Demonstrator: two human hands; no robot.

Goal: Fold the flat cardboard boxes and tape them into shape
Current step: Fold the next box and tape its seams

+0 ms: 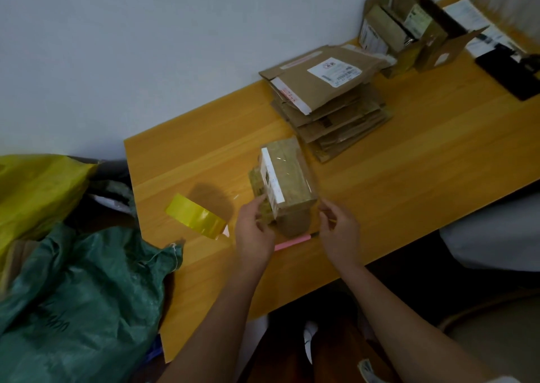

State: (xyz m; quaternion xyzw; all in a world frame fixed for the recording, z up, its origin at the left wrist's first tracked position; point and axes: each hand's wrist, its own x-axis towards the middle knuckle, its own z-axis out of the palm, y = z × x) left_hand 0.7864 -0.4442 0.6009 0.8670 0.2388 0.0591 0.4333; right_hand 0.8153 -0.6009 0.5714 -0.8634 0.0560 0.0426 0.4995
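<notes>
A small folded cardboard box (pixel 289 183) with a white label strip stands on the wooden table (pixel 409 163), with clear tape shining across its top. My left hand (pixel 252 230) holds the box's near left side, fingers curled against it. My right hand (pixel 339 230) is at the near right corner and pinches what looks like the clear tape's end. A roll of yellow tape (pixel 195 216) lies on the table to the left. A pink cutter (pixel 292 242) lies on the table between my hands.
A stack of flat cardboard boxes (pixel 327 99) lies behind the box. Folded boxes (pixel 409 28) stand at the far right by papers and a black object (pixel 508 72). Green (pixel 81 300) and yellow (pixel 35 189) sacks crowd the table's left edge.
</notes>
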